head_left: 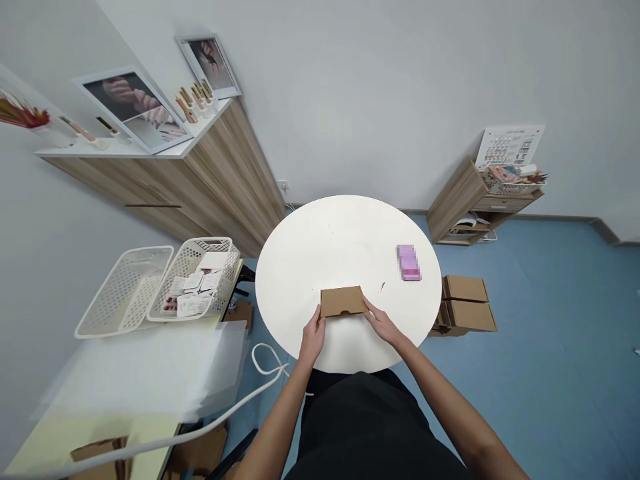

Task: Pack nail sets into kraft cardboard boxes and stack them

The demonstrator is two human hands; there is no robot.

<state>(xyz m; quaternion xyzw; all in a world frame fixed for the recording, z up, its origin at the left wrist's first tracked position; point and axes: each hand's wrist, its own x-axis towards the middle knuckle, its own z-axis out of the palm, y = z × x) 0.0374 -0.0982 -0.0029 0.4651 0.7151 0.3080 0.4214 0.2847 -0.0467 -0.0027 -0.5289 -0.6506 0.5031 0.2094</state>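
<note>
A small brown cardboard box (pixel 343 301), its lid closed, is held level over the front part of the round white table (pixel 310 247). My left hand (pixel 313 335) grips its left end, thumb toward the front corner. At the right end, the fingers of my right hand (pixel 381 324) are closed on the box's corner. Whether the box rests on the tabletop or hangs just above it, I cannot tell. To the right on the same table lies a purple item (pixel 409 262), blurred into blocks.
Several closed cardboard boxes (pixel 467 300) are stacked right of the table. Left stands a side table with a white basket (pixel 200 267) of cards, another white basket (pixel 125 293) and translucent sheets (pixel 150 367). A white cable (pixel 240 403) loops in front. Wooden cabinets (pixel 235 167) stand behind.
</note>
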